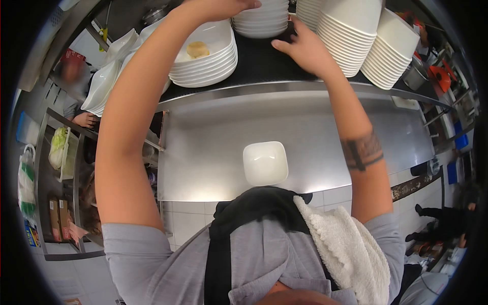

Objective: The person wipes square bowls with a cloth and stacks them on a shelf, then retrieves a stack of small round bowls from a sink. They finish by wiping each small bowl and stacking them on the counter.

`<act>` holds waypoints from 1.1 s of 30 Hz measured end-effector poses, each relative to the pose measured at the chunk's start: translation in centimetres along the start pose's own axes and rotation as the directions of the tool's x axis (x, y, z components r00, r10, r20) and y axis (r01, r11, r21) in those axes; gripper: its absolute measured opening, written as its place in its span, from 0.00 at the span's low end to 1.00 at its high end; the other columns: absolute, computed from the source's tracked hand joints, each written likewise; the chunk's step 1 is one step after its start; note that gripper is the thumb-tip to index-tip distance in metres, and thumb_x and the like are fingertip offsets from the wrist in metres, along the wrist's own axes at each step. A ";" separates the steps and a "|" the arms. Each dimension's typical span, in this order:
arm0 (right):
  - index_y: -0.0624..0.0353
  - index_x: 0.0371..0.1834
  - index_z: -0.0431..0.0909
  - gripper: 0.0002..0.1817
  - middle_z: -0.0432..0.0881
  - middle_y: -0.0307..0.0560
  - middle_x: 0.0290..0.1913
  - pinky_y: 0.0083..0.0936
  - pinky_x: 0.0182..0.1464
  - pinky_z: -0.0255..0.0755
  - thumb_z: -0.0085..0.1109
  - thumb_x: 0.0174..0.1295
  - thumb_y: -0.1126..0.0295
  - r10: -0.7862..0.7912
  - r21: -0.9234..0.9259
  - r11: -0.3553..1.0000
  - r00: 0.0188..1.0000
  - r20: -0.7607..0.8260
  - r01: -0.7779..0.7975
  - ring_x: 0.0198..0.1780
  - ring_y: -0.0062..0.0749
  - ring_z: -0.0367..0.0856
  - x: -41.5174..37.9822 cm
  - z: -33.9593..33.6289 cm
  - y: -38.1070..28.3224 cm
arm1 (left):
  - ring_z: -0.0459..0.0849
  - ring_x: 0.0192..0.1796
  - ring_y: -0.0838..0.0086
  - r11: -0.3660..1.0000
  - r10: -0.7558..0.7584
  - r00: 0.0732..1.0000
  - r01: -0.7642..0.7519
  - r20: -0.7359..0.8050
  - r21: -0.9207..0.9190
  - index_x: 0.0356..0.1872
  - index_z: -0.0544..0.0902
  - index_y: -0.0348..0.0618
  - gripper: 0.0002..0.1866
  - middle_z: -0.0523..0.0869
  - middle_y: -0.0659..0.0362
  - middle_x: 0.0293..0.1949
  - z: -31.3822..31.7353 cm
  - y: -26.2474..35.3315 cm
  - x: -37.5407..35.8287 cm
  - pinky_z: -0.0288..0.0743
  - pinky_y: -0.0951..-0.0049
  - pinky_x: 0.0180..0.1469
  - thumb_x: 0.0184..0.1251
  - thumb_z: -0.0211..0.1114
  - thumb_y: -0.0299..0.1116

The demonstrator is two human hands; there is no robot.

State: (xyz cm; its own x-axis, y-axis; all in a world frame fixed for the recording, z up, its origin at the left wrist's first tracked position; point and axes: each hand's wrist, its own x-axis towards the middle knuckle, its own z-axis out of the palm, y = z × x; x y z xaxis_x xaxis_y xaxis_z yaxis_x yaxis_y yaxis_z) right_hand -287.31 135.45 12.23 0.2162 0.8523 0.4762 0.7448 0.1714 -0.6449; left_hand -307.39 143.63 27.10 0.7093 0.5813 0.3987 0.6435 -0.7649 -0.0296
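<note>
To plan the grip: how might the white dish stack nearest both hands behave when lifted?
The dish stack is probably heavy, with several layers nested. Its smooth sides could be slippery. Separate rims show, so layers might shift if tilted.

Cabbage in a bin, brown boxes, metal container

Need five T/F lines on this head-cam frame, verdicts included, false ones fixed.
1. One white bowl stands on the steel counter. True.
2. Both hands rest on the counter. False: the left hand and right hand are raised at the shelf.
3. A bowl stack stands between the hands. True.
4. The towel hangs on the person's left side. False: the towel is on the right.
5. The right forearm bears a tattoo. True.
</note>
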 end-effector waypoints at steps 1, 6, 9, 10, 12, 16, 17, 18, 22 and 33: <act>0.70 0.78 0.65 0.46 0.78 0.69 0.69 0.41 0.69 0.76 0.75 0.63 0.55 -0.043 0.124 0.991 0.997 -0.061 0.050 0.72 0.55 0.78 -2.4 -0.4 -0.1 | 0.84 0.61 0.57 0.984 0.081 0.992 -0.096 -0.102 -0.153 0.68 0.77 0.42 0.36 0.84 0.47 0.60 0.5 -0.9 -1.7 0.77 0.60 0.64 0.62 0.77 0.49; 0.64 0.58 0.85 0.14 0.90 0.51 0.51 0.30 0.58 0.78 0.64 0.72 0.73 -0.097 0.413 0.892 0.971 -0.220 0.183 0.49 0.36 0.88 -19.1 -0.2 0.0 | 0.91 0.43 0.66 0.364 0.591 0.801 -0.160 0.095 -0.918 0.40 0.90 0.42 0.18 0.92 0.58 0.41 3.1 0.9 -18.9 0.82 0.66 0.51 0.63 0.79 0.47; 0.60 0.76 0.70 0.27 0.74 0.57 0.73 0.38 0.69 0.72 0.61 0.75 0.67 0.219 0.523 0.830 0.976 0.015 -0.195 0.73 0.41 0.74 -28.1 6.7 7.4 | 0.87 0.45 0.71 0.562 0.371 0.687 0.369 0.625 -0.740 0.46 0.82 0.41 0.15 0.89 0.58 0.45 16.9 0.9 -29.3 0.81 0.68 0.45 0.74 0.71 0.43; 0.60 0.76 0.70 0.27 0.74 0.57 0.73 0.38 0.69 0.72 0.61 0.75 0.67 0.216 0.522 0.831 0.976 0.018 -0.194 0.73 0.41 0.74 -30.6 8.8 9.3 | 0.83 0.55 0.69 0.482 0.197 0.771 0.462 0.605 -0.745 0.58 0.76 0.43 0.20 0.83 0.54 0.56 24.0 1.1 -33.7 0.80 0.68 0.50 0.75 0.68 0.43; 0.55 0.86 0.51 0.39 0.60 0.55 0.82 0.44 0.76 0.65 0.56 0.78 0.57 0.581 0.633 0.318 0.673 0.458 -0.706 0.82 0.42 0.61 -34.5 12.2 11.6 | 0.79 0.65 0.67 0.383 0.012 0.811 0.537 0.585 -0.752 0.69 0.70 0.45 0.26 0.77 0.51 0.68 29.6 2.8 -37.3 0.80 0.67 0.56 0.77 0.66 0.43; 0.49 0.89 0.42 0.43 0.59 0.53 0.83 0.43 0.81 0.57 0.53 0.78 0.52 0.306 0.705 0.086 0.692 0.654 -0.704 0.83 0.44 0.58 -34.0 14.6 10.8 | 0.68 0.77 0.55 -0.213 -0.122 0.728 0.645 0.675 -0.734 0.83 0.48 0.36 0.46 0.62 0.42 0.78 34.3 7.4 -37.4 0.63 0.60 0.77 0.78 0.64 0.46; 0.49 0.89 0.42 0.43 0.59 0.53 0.83 0.43 0.81 0.57 0.53 0.78 0.52 0.309 0.704 0.090 0.692 0.652 -0.704 0.83 0.44 0.58 -34.0 15.2 11.1 | 0.64 0.80 0.55 -0.261 -0.125 0.751 0.606 0.649 -0.752 0.84 0.44 0.37 0.48 0.62 0.43 0.78 35.6 7.8 -37.5 0.58 0.60 0.81 0.77 0.64 0.46; 0.49 0.89 0.42 0.43 0.59 0.53 0.83 0.43 0.81 0.57 0.53 0.77 0.54 0.340 0.703 0.019 0.666 0.664 -0.711 0.83 0.44 0.59 -34.1 15.7 11.4 | 0.61 0.80 0.56 -0.284 -0.102 0.764 0.591 0.637 -0.755 0.83 0.46 0.36 0.48 0.64 0.44 0.77 36.7 7.7 -37.8 0.59 0.61 0.80 0.74 0.66 0.43; 0.52 0.87 0.47 0.42 0.63 0.56 0.80 0.45 0.80 0.60 0.55 0.73 0.58 0.441 0.735 -0.073 0.639 0.630 -0.674 0.80 0.48 0.64 -36.3 17.3 12.0 | 0.64 0.78 0.55 -0.291 -0.038 0.753 0.621 0.657 -0.728 0.83 0.47 0.36 0.49 0.65 0.43 0.75 37.9 7.6 -38.3 0.59 0.60 0.79 0.66 0.66 0.36; 0.60 0.84 0.53 0.41 0.68 0.57 0.74 0.41 0.73 0.69 0.55 0.68 0.62 0.514 0.883 0.132 0.793 0.327 -0.450 0.73 0.47 0.71 -32.4 2.5 -0.1 | 0.50 0.85 0.53 -0.138 0.093 0.947 0.317 0.306 -0.938 0.85 0.36 0.35 0.55 0.51 0.40 0.82 20.6 11.1 -31.0 0.45 0.57 0.84 0.66 0.64 0.33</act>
State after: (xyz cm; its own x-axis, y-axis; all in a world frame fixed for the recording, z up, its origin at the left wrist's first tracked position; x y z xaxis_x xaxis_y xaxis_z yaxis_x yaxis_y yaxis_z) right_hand -295.97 109.05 -4.63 0.3475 0.9257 -0.1496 -0.5568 0.0753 -0.8272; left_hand -316.30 122.82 -4.46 0.8202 0.5642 0.0943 -0.1339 0.0291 0.9906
